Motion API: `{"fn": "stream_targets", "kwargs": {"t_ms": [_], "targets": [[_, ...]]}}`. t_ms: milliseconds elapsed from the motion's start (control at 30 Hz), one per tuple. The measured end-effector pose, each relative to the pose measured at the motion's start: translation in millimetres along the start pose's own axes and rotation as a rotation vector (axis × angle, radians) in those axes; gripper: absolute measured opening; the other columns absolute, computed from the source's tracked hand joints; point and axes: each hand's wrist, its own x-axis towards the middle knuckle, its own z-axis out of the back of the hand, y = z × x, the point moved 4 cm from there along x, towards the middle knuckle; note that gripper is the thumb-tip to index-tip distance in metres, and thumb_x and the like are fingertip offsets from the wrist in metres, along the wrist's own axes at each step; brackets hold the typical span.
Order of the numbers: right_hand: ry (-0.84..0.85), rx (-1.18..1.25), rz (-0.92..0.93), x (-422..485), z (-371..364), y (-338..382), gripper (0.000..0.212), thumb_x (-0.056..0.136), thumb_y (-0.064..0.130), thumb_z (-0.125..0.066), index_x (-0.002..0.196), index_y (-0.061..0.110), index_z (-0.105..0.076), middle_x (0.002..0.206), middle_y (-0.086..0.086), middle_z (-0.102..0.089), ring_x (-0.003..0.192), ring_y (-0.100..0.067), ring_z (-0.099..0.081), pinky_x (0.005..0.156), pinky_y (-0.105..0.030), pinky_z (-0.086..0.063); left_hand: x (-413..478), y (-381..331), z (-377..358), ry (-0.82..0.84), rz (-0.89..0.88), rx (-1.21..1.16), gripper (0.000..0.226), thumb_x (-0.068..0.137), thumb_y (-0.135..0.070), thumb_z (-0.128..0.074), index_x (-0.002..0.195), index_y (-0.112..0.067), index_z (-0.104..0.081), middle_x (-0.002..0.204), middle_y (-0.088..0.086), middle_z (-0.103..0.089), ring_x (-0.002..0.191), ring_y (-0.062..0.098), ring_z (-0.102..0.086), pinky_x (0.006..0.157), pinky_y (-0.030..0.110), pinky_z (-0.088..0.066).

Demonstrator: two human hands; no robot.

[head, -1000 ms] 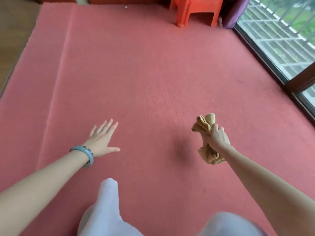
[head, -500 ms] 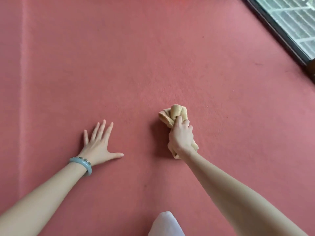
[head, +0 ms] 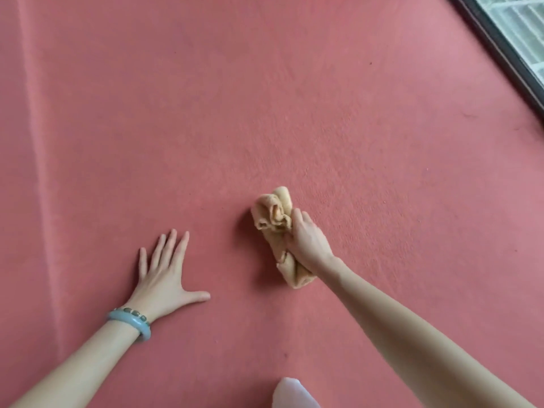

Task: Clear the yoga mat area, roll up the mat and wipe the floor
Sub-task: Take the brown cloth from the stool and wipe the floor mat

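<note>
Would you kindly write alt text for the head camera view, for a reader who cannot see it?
A person's right hand grips a bunched tan cloth against a red carpeted floor, while the left hand, with a pale blue bangle on its wrist, rests flat beside it, fingers spread. A window frame crosses the upper right corner.

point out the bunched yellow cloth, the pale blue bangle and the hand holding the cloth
bunched tan-yellow cloth [head: 272, 212]: head view, on its crumpled upper folds.
pale blue-green bangle [head: 138, 324]: head view, on the smooth band at the left wrist.
right hand [head: 306, 241]: head view, on the back of the hand.
</note>
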Motion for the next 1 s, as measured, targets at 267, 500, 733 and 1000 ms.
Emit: {"fn": "stream_targets", "kwargs": {"t_ms": [267,500,733,1000], "targets": [[-0.319,-0.096,-0.428,42,89,-133,0.024,0.089,0.013,-0.043,0.11,0.002,-0.043,0.113,-0.024,-0.051,0.099,-0.046,-0.054,0.073,-0.045,-0.04,10,1,-9,0.071,0.018,0.019,0.136,0.044,-0.087,-0.056,0.139,-0.036,0.028,0.144,-0.009,0.04,0.13,0.009,0.043,0.103,0.038,0.032],[-0.346,-0.056,-0.396,87,70,-70,0.036,0.088,0.009,-0.043,0.123,0.004,-0.039,0.12,-0.022,-0.047,0.103,-0.043,-0.053,0.081,-0.047,-0.043,11,0,-7,0.076,0.049,0.017,0.133,0.036,-0.088,-0.042,0.14,-0.04,0.025,0.147,-0.009,0.038,0.133,0.008,0.04,0.106,0.037,0.031],[-0.02,-0.13,0.285,76,-29,114,0.042,0.085,0.01,-0.055,0.123,0.007,-0.039,0.119,-0.014,-0.047,0.105,-0.032,-0.049,0.081,-0.037,-0.043,10,3,-10,0.078,0.094,0.027,0.144,0.033,-0.087,-0.049,0.15,-0.025,0.006,0.157,-0.004,0.004,0.142,0.006,0.022,0.113,0.033,0.019],[0.167,-0.068,0.519,118,-16,112,0.042,0.092,0.035,-0.052,0.121,0.008,-0.041,0.115,-0.014,-0.048,0.104,-0.038,-0.052,0.072,-0.043,-0.045,11,5,0,0.015,0.165,-0.029,0.127,0.047,-0.088,-0.042,0.149,-0.032,0.007,0.157,-0.003,-0.008,0.145,0.007,0.006,0.116,0.033,0.009]]}}
